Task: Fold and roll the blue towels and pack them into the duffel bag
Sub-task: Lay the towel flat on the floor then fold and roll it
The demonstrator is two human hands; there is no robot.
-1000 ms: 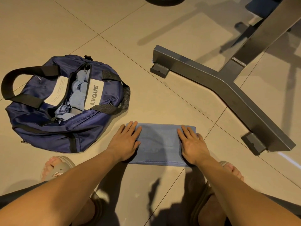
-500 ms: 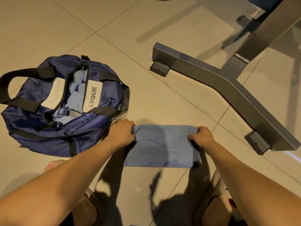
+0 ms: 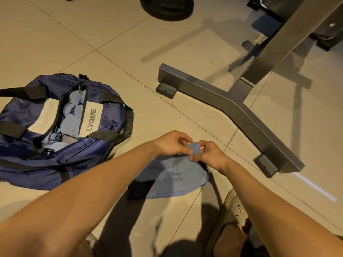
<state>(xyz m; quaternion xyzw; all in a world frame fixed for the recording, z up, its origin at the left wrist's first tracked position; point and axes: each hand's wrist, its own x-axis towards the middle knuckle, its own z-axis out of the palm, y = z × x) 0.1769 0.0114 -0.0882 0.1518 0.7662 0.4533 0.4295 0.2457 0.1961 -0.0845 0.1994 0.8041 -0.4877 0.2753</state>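
Large beige tiles [image 3: 55, 34] with thin dark grout lines cover the floor, lit warmly and crossed by long shadows. Both hands meet low over this floor, almost touching each other. The left hand [image 3: 171, 143] has its fingers curled, with thumb and forefinger pinching the top edge of a blue towel [image 3: 178, 179]. The right hand [image 3: 208, 154] pinches the same raised edge just beside it, fingers bent in and the thumb pressed on the cloth. Between the 2 hands the gathered corner stands up in a small peak. Below them the towel fans out and drapes down, and its stitched lower hem lies on the tile. Faint lettering shows on the cloth but is too dim to read in full.

Near the right forearm, a pale sandal [image 3: 234, 208] sits on the floor, close to the towel's lower right corner. To the left of the hands lies the navy duffel bag [image 3: 111, 119], unzipped, with black straps and a pale label reading LVQUE. Several rolled blue towels [image 3: 70, 123] fill its opening. The bag is near the towel in hand but apart from it.

Beyond the hands to the right, a grey metal frame [image 3: 241, 115] rests on the tiles on dark foot pads, and 1 upright rises from it toward the top edge. A black weight plate [image 3: 167, 8] lies flat at the far edge.
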